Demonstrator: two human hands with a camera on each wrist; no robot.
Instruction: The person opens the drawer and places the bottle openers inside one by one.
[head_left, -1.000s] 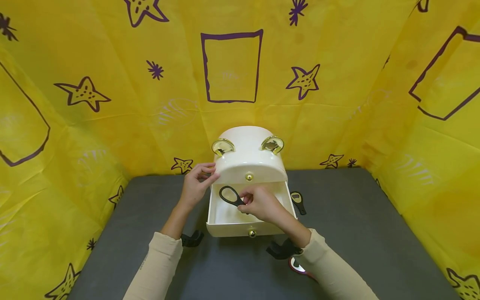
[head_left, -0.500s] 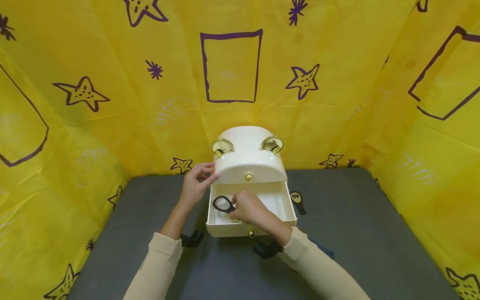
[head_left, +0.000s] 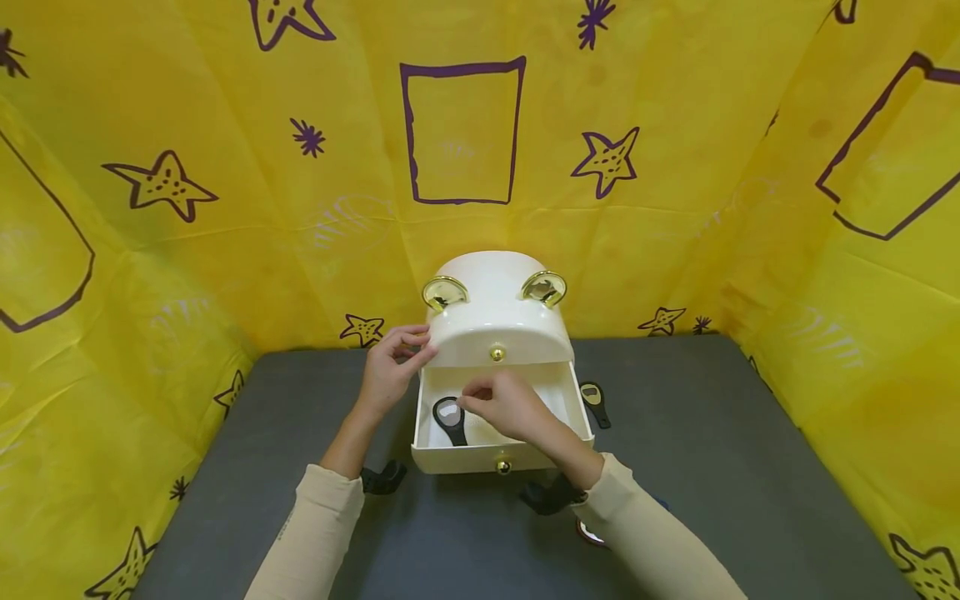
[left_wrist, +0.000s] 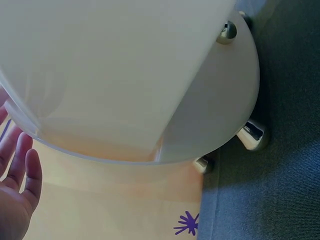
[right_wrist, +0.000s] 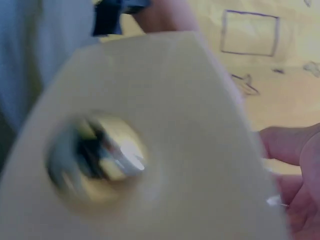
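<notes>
Sitting just lower left of the nearer right hand (head_left: 508, 406), fingers slightly parted, empty, the black opener (head_left: 452, 428) points handle down-frame.

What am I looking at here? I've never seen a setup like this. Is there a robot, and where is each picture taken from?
No robot: these are a person's bare hands, the left hand and the right hand. The wide picture comes from a camera worn on the head; the two closer ones come from cameras on each wrist.

On the dark table stands a cream cabinet with its lower drawer open. The left hand touches the cabinet's side. In the drawer is what looks like a black bottle opener; the right hand is right by its head and does not appear to grip it. A similar opener lies beside the drawer, and another item peeks out by the right sleeve.
</notes>
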